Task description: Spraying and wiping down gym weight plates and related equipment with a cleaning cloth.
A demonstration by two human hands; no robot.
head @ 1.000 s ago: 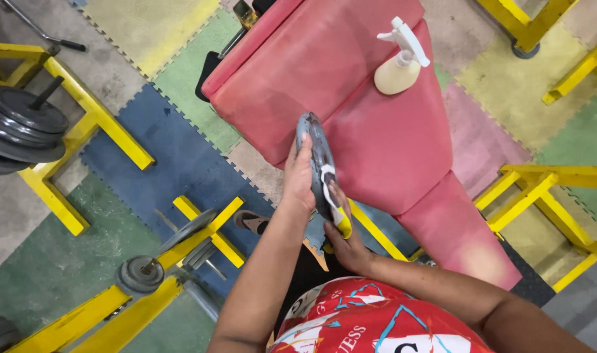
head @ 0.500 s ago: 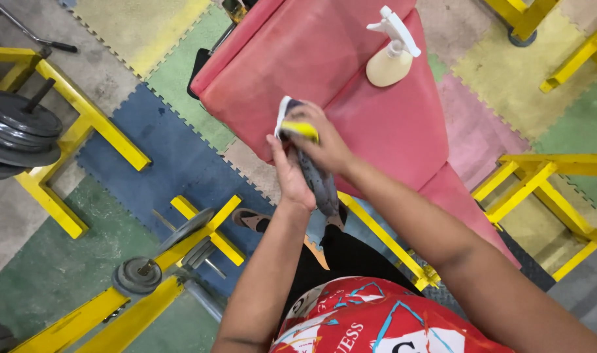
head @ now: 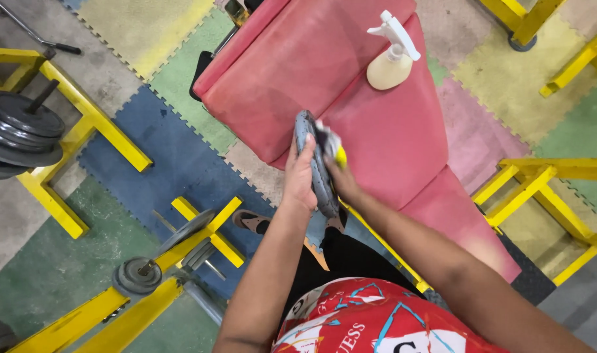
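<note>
My left hand (head: 299,176) is wrapped around the near side of a grey weight plate (head: 315,163), fingers up along its face, holding it on edge so I see mostly its rim. My right hand (head: 341,180) comes in from the other side, pressing a yellow and white cloth (head: 332,147) against the plate's far face near the top. So the plate sits clamped between my two hands, left gripping it, right closed on the cloth and flat against the metal. The plate stands upright, its top tilted a little away from me, right over the edge of the red bench (head: 350,85).

The bench pad runs away from me and widens at the far end. On it, well apart from my hands, lies a cream spray bottle (head: 391,55) with a white trigger, tipped on its side.

Below my forearms I see my red printed shirt (head: 370,320) and black trousers. To my left, a yellow rack (head: 135,307) holds small plates on a bar (head: 141,271). Further left, a stack of dark plates (head: 20,127) hangs on another yellow frame (head: 82,104). The floor is coloured foam mats (head: 174,157). More yellow frames (head: 540,183) stand to my right.
</note>
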